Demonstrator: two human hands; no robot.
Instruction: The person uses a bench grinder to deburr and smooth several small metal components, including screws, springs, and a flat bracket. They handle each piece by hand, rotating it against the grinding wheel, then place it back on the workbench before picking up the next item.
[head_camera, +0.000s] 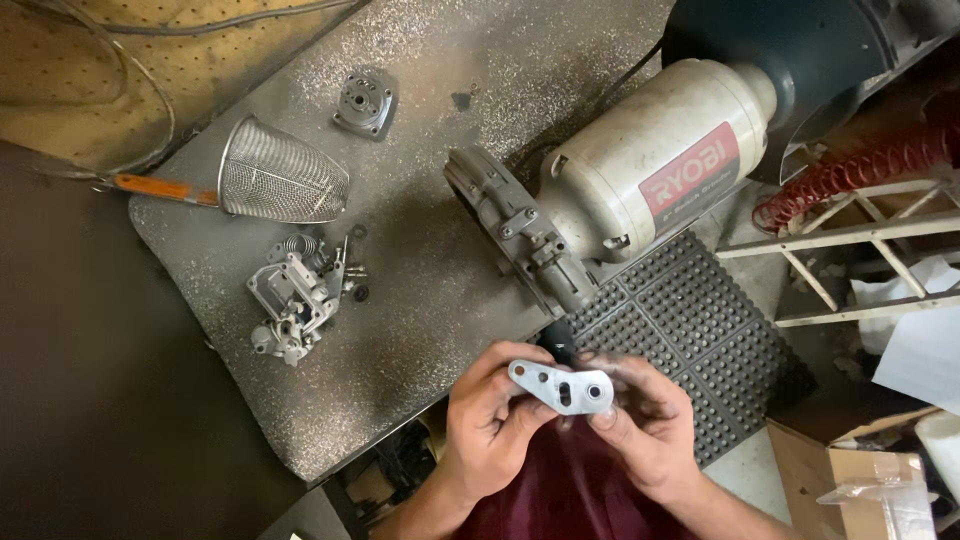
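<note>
**Both hands close on a small metal plate at the bench edge**

A flat, pale metal plate (561, 387) with several drilled holes is held level between two bare hands, just off the near edge of a speckled grey workbench (430, 180) and above a black studded rubber mat (690, 330). The left hand (487, 415) pinches the plate's left end between thumb and fingers; the right hand (645, 420) grips its right end, fingertips curled beneath. The hands are close together, joined only by the plate. Just beyond them a cream-bodied bench grinder (650, 165) lies on the bench, its grey end housing nearest the hands. Farther left sits a cluster of small cast metal parts, springs and screws (300, 290), then a conical wire-mesh strainer (285, 180) with an orange handle, and a square machined cap (365, 100). A coiled red hose (860, 165) and a wooden frame (850, 240) stand at right, with cardboard boxes (860, 470) below.
</note>
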